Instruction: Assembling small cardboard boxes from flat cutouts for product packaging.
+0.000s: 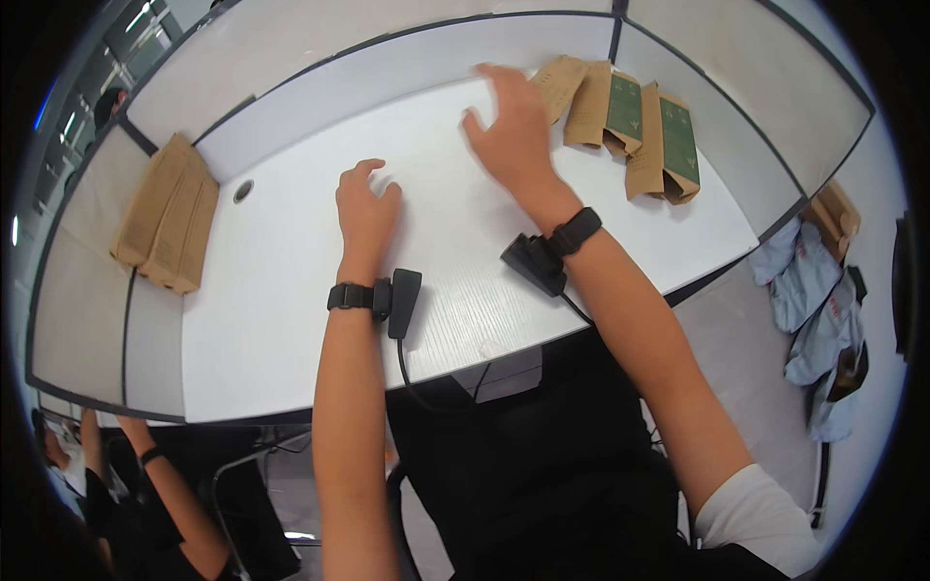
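My left hand [365,210] is over the middle of the white desk [276,305], its fingers curled apart and nothing in them. Further back, my right hand [512,127] is spread, slightly blurred and holding nothing. Just right of it lies a brown paper bag or flattened carton [563,81], partly hidden by the hand. Two brown cartons with green panels, a middle one [604,109] and a right one [665,149], lie beside it with their near ends open. Each wrist wears a black strap with a device, the left device [404,303] and the right device [536,263], both cabled.
Brown cardboard boxes [171,218] lean at the left partition. A cable grommet [243,191] is set in the desk. Low partitions [407,80] enclose the back and sides. Blue-grey bags [817,312] hang or lie at the right. Another person's arm [174,501] shows at lower left.
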Tool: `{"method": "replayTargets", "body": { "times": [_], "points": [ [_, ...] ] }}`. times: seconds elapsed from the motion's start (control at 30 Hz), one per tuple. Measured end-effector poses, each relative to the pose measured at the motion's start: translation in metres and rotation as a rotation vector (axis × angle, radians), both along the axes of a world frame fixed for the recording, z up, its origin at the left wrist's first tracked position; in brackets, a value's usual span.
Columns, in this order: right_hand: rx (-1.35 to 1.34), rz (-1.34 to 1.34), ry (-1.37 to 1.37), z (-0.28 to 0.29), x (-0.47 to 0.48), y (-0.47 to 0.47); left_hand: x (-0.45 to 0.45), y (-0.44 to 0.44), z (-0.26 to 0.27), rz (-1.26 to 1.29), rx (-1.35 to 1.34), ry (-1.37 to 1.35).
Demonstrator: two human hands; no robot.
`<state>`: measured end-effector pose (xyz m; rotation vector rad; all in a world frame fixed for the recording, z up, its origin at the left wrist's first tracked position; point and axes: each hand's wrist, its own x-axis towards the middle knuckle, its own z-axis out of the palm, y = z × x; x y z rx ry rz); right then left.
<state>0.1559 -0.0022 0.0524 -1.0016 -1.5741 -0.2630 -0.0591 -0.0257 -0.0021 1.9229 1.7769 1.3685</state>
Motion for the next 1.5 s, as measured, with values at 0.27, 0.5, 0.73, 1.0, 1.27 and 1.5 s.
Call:
{"method": "replayTargets", "body": {
  "times": [0.27, 0.5, 0.73, 1.0, 1.27, 1.5],
  "points": [
    [-0.272, -0.348, -0.014, -0.032, 0.053, 0.049, -0.007, 0.011, -0.01, 0.039, 0.072, 0.042],
    [-0.626, 0.081, -0.226, -0.039, 0.022, 0.036, -0.001, 0.006, -0.001, 0.111, -0.022, 0.051],
    [-0.727, 0.541, 0.13, -0.023, -0.016, 0.001, -0.008, 0.004, -0.002, 0.24, 0.163, -0.114],
    [-0.653, 0.382, 0.132, -0.047, -0.001, 0.021, -0.008, 0.001, 0.002, 0.185, 0.101, 0.007],
    [-0.681, 0.331, 0.021, -0.05, -0.015, 0.024, 0.02, 0.064, 0.008, 0.105, 0.319, 0.494],
    [-0.674, 0.245, 0.036, -0.047, -0.02, 0.018, 0.044, 0.139, 0.002, 0.176, 0.346, 0.549]
  ]
}}
